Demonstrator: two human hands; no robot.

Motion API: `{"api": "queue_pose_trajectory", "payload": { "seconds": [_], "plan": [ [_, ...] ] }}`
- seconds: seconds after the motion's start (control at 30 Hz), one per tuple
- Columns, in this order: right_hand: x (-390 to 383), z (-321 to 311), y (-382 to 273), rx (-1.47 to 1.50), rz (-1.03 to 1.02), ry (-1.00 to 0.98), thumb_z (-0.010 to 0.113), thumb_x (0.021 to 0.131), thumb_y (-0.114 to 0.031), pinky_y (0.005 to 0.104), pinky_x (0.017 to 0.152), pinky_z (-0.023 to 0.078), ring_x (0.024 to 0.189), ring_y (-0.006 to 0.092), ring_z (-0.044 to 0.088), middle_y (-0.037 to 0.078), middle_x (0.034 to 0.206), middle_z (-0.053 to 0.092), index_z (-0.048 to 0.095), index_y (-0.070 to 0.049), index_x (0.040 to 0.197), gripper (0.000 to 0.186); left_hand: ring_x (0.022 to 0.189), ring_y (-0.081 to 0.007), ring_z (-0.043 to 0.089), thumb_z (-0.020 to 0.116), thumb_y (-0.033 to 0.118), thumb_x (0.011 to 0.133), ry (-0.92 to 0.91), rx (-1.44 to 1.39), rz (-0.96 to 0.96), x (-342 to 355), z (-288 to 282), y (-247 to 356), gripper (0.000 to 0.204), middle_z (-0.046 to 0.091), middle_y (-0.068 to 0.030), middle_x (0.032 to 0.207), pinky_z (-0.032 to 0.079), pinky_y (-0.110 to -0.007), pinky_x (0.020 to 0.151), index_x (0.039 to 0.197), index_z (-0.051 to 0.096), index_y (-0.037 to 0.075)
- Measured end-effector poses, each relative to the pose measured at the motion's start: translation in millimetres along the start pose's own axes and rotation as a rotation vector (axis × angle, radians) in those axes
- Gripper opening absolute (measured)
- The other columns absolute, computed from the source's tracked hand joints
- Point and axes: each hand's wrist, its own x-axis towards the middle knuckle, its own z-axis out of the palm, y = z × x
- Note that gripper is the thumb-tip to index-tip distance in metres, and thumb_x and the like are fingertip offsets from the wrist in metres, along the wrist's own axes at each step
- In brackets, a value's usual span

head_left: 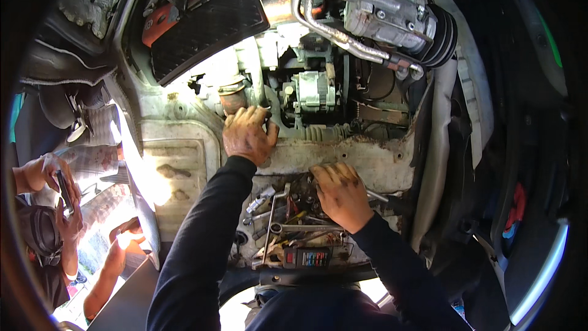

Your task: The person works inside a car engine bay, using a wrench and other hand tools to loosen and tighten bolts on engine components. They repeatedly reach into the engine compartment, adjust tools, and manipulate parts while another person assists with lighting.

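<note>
The rust-brown pipe end (pixel 233 103), scuffed and topped by a dull metal collar, stands at the engine opening just beyond the left hand (pixel 250 135). That hand's fingers curl down at the pale, grimy ledge (pixel 367 154); its fingertips are hidden, so whether it grips anything is unclear. The right hand (pixel 340 193), palm down with bent fingers, lies over the far end of the loose tools (pixel 306 228) (mostly worn silver, some oily); its grasp can't be made out either. It covers part of the pile, whose dark upper middle blurs together.
</note>
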Motion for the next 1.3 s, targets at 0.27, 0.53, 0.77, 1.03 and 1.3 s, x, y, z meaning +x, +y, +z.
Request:
{"api": "queue_pose_trajectory", "payload": {
  "seconds": [0.27, 0.53, 0.77, 1.03, 1.3],
  "plan": [
    [76, -20, 122, -0.059, 0.198, 0.112, 0.067, 0.092, -0.018, 0.0507, 0.098, 0.054, 0.111, 0.0410, 0.066, 0.019, 0.116, 0.070, 0.066, -0.003, 0.117, 0.029, 0.096, -0.0279, 0.066, 0.073, 0.025, 0.081, -0.007, -0.054, -0.041, 12, -3, 6, 0.027, 0.070, -0.0063, 0.098, 0.047, -0.042, 0.086, 0.105, 0.071, 0.013],
    [208, 40, 242, 0.132, 0.541, -0.222, 0.068, 0.093, -0.043, 0.0470, 0.105, 0.052, 0.123, 0.0453, 0.065, 0.036, 0.129, 0.065, 0.066, 0.012, 0.123, 0.062, 0.088, -0.0348, 0.069, 0.075, 0.020, 0.086, -0.128, -0.196, 0.003, 39, 19, 16, 0.027, 0.069, -0.0113, 0.099, 0.056, -0.045, 0.075, 0.109, 0.068, 0.007],
    [218, 57, 266, 0.364, 0.667, -0.296, 0.067, 0.089, -0.032, 0.0505, 0.097, 0.054, 0.108, 0.0449, 0.070, 0.030, 0.115, 0.072, 0.072, 0.006, 0.114, 0.046, 0.095, -0.0364, 0.071, 0.073, 0.025, 0.087, -0.364, 0.122, 0.073, 120, 96, 20, 0.036, 0.070, -0.0170, 0.105, 0.060, -0.046, 0.079, 0.116, 0.064, 0.006],
    [216, 64, 253, 0.069, 0.771, -0.383, 0.059, 0.088, -0.017, 0.0404, 0.065, 0.060, 0.065, 0.0290, 0.074, 0.022, 0.079, 0.075, 0.074, 0.008, 0.092, 0.029, 0.093, -0.0385, 0.075, 0.074, 0.028, 0.086, -0.587, 0.061, 0.044, 116, 115, 4, 0.034, 0.076, -0.0217, 0.100, 0.061, -0.047, 0.082, 0.108, 0.069, 0.003],
    [218, 54, 247, -0.055, 0.703, -0.457, 0.057, 0.088, -0.018, 0.0420, 0.091, 0.059, 0.092, 0.0346, 0.077, 0.023, 0.089, 0.078, 0.074, 0.009, 0.087, 0.031, 0.088, -0.0380, 0.076, 0.072, 0.024, 0.086, -0.512, 0.045, 0.043, 117, 126, 1, 0.026, 0.076, -0.0213, 0.094, 0.061, -0.045, 0.082, 0.098, 0.072, 0.001]
  ]
}}
